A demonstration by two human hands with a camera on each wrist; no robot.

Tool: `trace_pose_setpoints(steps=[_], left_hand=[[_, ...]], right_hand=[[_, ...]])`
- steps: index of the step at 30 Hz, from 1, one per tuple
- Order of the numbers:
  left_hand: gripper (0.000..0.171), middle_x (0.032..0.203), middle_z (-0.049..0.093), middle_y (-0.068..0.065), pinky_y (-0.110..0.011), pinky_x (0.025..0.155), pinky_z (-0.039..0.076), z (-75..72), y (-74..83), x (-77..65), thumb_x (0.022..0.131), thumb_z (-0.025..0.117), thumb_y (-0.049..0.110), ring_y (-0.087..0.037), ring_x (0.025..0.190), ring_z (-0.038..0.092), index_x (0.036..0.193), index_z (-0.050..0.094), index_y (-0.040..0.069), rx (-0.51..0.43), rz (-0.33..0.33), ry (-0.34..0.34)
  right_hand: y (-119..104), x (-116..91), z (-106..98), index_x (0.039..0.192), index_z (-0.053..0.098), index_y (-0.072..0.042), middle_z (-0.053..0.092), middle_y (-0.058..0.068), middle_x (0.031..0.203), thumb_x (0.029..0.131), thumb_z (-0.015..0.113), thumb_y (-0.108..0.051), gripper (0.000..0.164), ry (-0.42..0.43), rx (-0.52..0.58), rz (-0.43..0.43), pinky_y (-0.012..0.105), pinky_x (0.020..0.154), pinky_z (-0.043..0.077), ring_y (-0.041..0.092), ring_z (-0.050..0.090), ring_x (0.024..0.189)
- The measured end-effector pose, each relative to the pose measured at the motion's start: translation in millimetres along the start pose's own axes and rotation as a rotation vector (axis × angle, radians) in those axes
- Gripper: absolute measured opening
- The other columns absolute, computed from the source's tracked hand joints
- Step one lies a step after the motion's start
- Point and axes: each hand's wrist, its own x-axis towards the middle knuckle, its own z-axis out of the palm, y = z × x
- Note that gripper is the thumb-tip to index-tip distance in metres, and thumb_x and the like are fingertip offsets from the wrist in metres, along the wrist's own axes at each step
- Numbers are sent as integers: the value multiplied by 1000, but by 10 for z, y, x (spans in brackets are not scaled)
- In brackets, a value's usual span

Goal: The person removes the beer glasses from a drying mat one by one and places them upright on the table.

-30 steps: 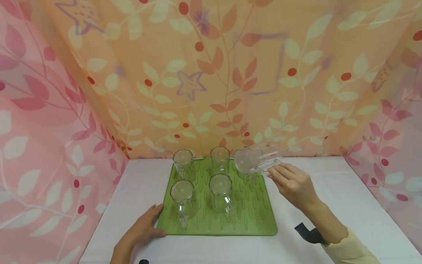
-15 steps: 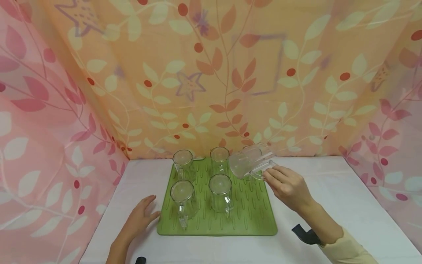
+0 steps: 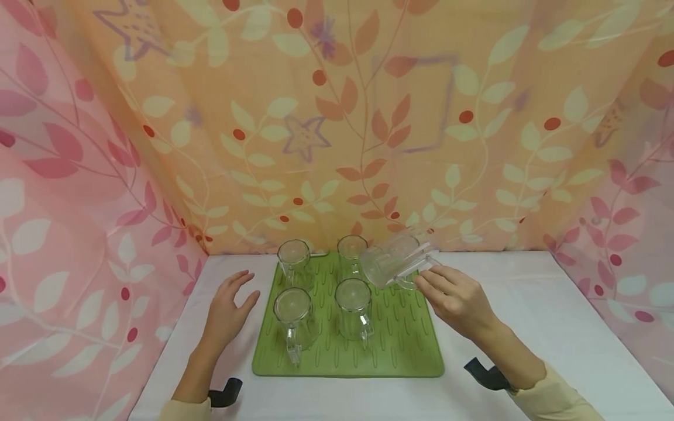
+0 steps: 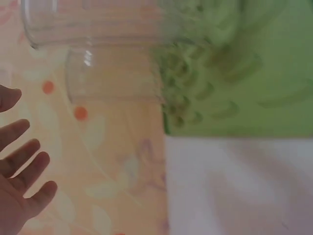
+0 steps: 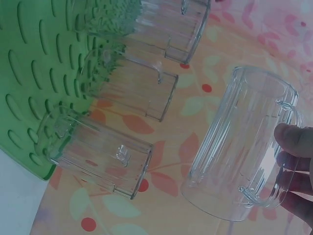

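Observation:
My right hand (image 3: 458, 301) grips the handle of a clear glass mug (image 3: 383, 263), tilted in the air above the back right of a green ribbed mat (image 3: 405, 359). The right wrist view shows thumb and fingers round that handle, with the held mug (image 5: 234, 152) apart from the mugs on the mat. Behind it, another glass mug (image 3: 406, 240) is partly covered. My left hand (image 3: 227, 313), fingers spread and holding nothing, hovers left of the mat. It also shows at the edge of the left wrist view, as a hand (image 4: 22, 171) with loose fingers.
More glass mugs stand on the mat: a back left mug (image 3: 293, 254), a back middle mug (image 3: 351, 248), a front left mug (image 3: 292, 310) and a front middle mug (image 3: 353, 301). A patterned curtain (image 3: 253, 175) hangs behind the white table (image 3: 505, 280).
My left hand has let go of the mat's left edge and risen away from it, toward the back. The right hand has shifted slightly left with the mug, which now tilts differently.

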Motion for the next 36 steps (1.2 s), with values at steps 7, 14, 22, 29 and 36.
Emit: trace_pose_setpoints(steps=[7,14,22,29,36], left_hand=[[47,143,48,-22,-67,108,32,-26,282,197,91,68,18,-43,135,41,134,56,2,-170,-29,-139],[52,145,49,-20,-65,111,33,-6,583,353,90,69,23,-41,136,43,136,54,3,-216,-30,-193],[53,142,53,-15,-59,110,37,94,901,502,91,69,27,-37,132,48,138,53,7,-272,13,-275],[54,142,53,-13,-54,113,37,226,1212,646,93,66,32,-32,133,48,140,51,11,-334,-1,-409],[56,146,50,-11,-52,112,40,347,1429,781,93,65,37,-32,135,47,142,50,15,-402,-44,-531]], right_hand=[[-32,41,4,82,75,-1,74,10,77,99,49,-5,32,1,-3,-17,39,63,60,27,68,70],[-56,64,-2,83,76,-2,74,9,76,99,49,-6,31,-5,-8,-31,38,63,60,25,68,71],[-75,76,3,85,76,-2,75,9,78,100,49,-5,31,-4,-11,-43,38,64,60,24,68,71],[-95,99,18,86,76,-2,74,8,79,98,50,-3,28,1,-10,-60,37,64,60,24,68,73],[-111,116,47,86,76,-3,74,8,80,98,51,-2,27,10,-15,-84,36,64,60,24,68,73]])
